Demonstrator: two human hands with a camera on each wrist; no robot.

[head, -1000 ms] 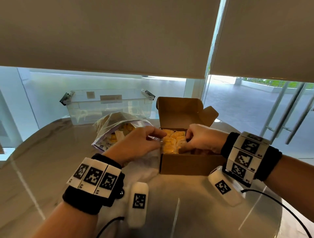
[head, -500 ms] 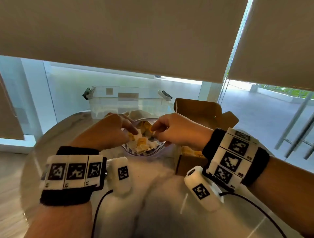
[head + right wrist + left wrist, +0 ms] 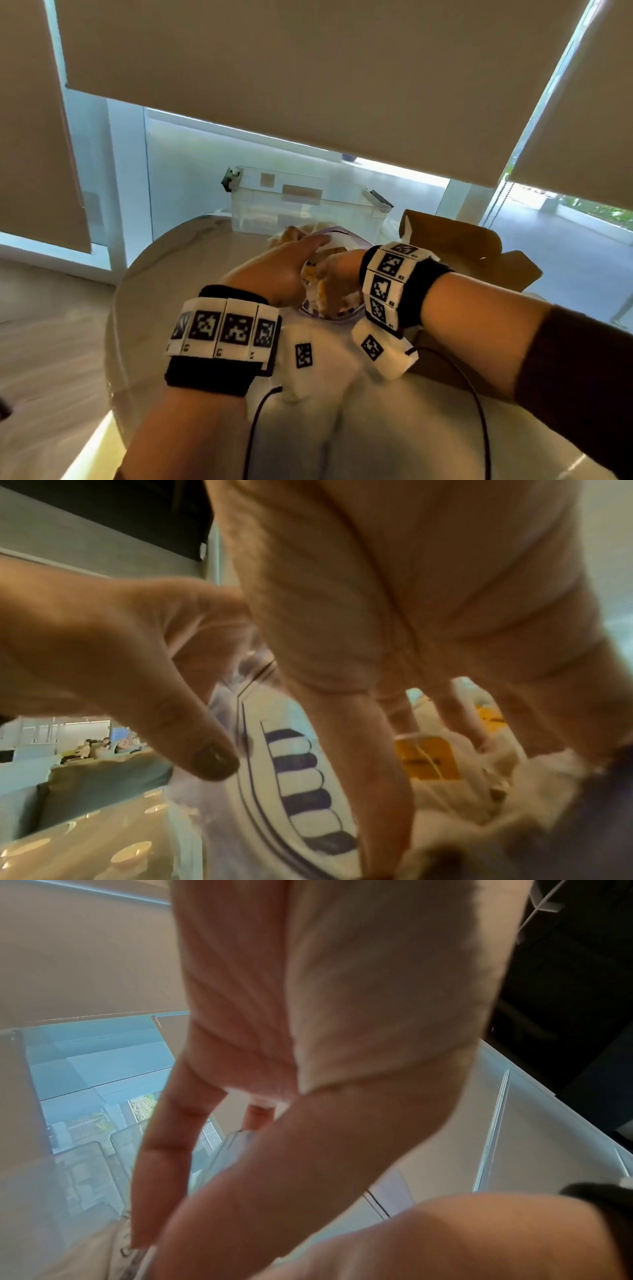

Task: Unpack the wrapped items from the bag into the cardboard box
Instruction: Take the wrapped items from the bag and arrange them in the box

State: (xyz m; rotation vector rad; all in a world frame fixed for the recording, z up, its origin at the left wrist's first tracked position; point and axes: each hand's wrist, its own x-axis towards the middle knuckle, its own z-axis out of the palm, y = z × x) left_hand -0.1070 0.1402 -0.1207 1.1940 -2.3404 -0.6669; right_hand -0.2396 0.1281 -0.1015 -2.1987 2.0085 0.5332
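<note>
1. The clear plastic zip bag with purple print (image 3: pixel 337 240) lies on the round pale marble-look table (image 3: pixel 178 260), just left of the open brown cardboard box (image 3: pixel 479 246).
2. The left hand (image 3: pixel 284 263) lies at the bag's left rim with fingers extended along it, apparently holding the mouth open; whether the thumb pinches the plastic cannot be told.
3. The right hand (image 3: pixel 337 274) reaches down into the bag, fingers (image 3: pixel 387 777) pointing among the yellow and white wrapped items (image 3: pixel 428 758). Whether it has closed on one cannot be told.
4. Several wrapped items remain in the bag, so unpacking is not finished.
5. The box interior is hidden behind the right forearm in the head view, so its fill cannot be judged.
6. A clear plastic storage bin with latches (image 3: pixel 301 205) stands behind the bag, apart from the work.
7. By judgement, the task is mid-way: another pick is under way, with more transfers left.
</note>
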